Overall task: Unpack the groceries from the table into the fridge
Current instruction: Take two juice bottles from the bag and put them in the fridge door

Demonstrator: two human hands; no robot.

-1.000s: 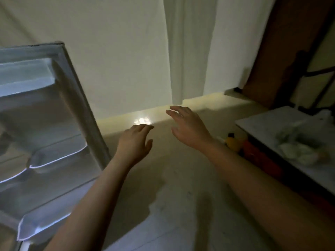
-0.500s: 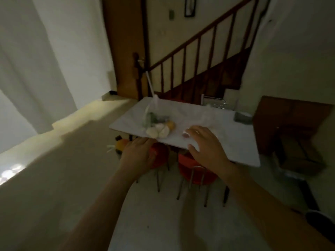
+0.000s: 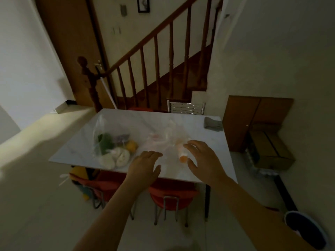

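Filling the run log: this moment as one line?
phase: reaching | left hand: open, empty | right hand: open, by small bottle | produce bag: on table

A white table top (image 3: 208, 142) with faint grey veining looks like polished marble, smooth and slightly glossy. On it, at ten o'clock from the left hand (image 3: 145, 167), a clear plastic bag (image 3: 108, 140) is thin, crinkled and shiny. At twelve o'clock from that hand lies a second, filmy translucent plastic bag (image 3: 163, 142). A grey folded cloth (image 3: 213, 124), matt and soft-looking, sits at the table's far right corner. Behind the table, a chair back (image 3: 185, 106) is bright chromed metal. The stair railing (image 3: 155, 57) is dark varnished wood with turned spindles. Red stools (image 3: 170, 198) under the table have smooth matt seats on metal legs. The floor (image 3: 45, 205) looks like pale, smooth tile.
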